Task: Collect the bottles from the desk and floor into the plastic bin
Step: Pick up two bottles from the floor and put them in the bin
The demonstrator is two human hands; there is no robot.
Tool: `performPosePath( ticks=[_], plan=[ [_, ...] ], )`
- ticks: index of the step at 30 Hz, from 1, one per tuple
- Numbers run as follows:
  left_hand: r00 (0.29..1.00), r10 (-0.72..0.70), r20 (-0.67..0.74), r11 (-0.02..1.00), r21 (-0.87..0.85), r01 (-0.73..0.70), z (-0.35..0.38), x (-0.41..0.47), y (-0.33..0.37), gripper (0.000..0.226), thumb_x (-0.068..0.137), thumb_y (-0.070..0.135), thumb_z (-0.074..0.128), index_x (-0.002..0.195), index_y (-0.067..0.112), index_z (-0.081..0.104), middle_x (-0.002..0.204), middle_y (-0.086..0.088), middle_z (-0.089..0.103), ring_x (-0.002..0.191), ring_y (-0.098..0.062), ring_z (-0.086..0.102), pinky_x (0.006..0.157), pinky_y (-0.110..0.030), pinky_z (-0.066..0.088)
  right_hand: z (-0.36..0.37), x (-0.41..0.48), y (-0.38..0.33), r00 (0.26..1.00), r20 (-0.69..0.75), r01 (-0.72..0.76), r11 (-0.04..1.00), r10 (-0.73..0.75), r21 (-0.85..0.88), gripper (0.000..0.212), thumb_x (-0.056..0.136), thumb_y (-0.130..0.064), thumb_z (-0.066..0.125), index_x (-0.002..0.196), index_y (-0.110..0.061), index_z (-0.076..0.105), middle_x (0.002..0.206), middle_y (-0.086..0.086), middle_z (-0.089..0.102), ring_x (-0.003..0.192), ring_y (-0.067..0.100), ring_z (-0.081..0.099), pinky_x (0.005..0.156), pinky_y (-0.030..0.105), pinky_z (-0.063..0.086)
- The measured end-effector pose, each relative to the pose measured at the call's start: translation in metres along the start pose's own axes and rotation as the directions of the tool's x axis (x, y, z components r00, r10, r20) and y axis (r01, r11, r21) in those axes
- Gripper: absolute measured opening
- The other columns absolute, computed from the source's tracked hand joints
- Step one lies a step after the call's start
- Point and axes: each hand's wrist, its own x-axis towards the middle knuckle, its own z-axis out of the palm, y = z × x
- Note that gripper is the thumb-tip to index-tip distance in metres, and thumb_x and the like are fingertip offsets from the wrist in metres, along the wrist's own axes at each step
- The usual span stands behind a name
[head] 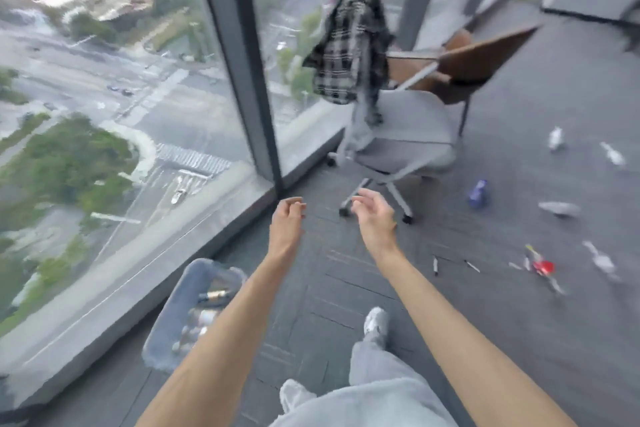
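The view is blurred by motion. A clear plastic bin (162,333) stands on the carpet by the window at lower left, with several bottles inside, partly hidden by my left forearm. My left hand (286,220) and my right hand (374,215) reach forward above the floor, both empty with loosely curled fingers. Bottles lie scattered on the carpet to the right: a blue one (479,193), a clear one (559,209), another clear one (555,139), one (613,154) at far right and one (602,262) lower down. A red-capped item (542,267) lies near them.
A grey office chair (405,149) with a plaid shirt (349,45) over its back stands ahead by the floor-to-ceiling window (121,97). A brown chair (485,62) stands behind it. Two markers (435,266) lie on the carpet. My feet and grey trousers (374,374) show below.
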Motion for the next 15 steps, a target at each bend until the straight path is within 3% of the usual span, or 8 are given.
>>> performPosePath(
  ticks=[2,7,13,15],
  plan=[
    [0.993,0.009,0.115,1.0,0.014,-0.011,0.048,-0.011,0.008,0.022,0.095,0.016,0.04,0.109,0.019,0.057,0.108,-0.002,0.066,0.093,-0.017,0.06,0.067,-0.029,0.048,-0.047,0.0,0.008,0.993,-0.12,-0.014,0.999,0.018,0.029,0.026,0.094,-0.012,0.056,0.118,-0.017,0.064,0.107,-0.001,0.07,0.105,0.018,0.067,0.096,0.032,0.05],
    [0.941,-0.02,0.337,0.997,0.078,-0.007,0.169,-0.041,0.02,0.023,0.094,0.021,0.041,0.111,0.022,0.057,0.108,0.003,0.066,0.098,-0.018,0.061,0.086,-0.04,0.052,-0.169,-0.001,0.034,0.933,-0.351,-0.054,0.995,0.08,0.083,0.027,0.096,-0.02,0.056,0.122,-0.019,0.063,0.113,0.0,0.07,0.105,0.019,0.067,0.095,0.036,0.05],
    [0.848,-0.037,0.53,0.984,0.169,-0.063,0.33,-0.089,0.026,0.02,0.095,0.017,0.04,0.108,0.02,0.056,0.108,-0.001,0.065,0.101,-0.02,0.06,0.088,-0.042,0.051,-0.322,-0.002,0.082,0.841,-0.511,-0.099,0.979,0.178,0.178,0.027,0.095,-0.02,0.056,0.122,-0.022,0.06,0.117,0.003,0.068,0.105,0.021,0.067,0.087,0.033,0.054],
    [0.824,-0.05,0.565,0.978,0.193,-0.073,0.383,-0.102,0.027,0.021,0.096,0.017,0.04,0.109,0.02,0.056,0.107,-0.001,0.065,0.098,-0.02,0.06,0.085,-0.039,0.05,-0.371,0.0,0.096,0.818,-0.543,-0.101,0.977,0.189,0.188,0.028,0.095,-0.02,0.056,0.123,-0.02,0.06,0.119,0.005,0.068,0.106,0.021,0.067,0.094,0.038,0.053]
  ],
)
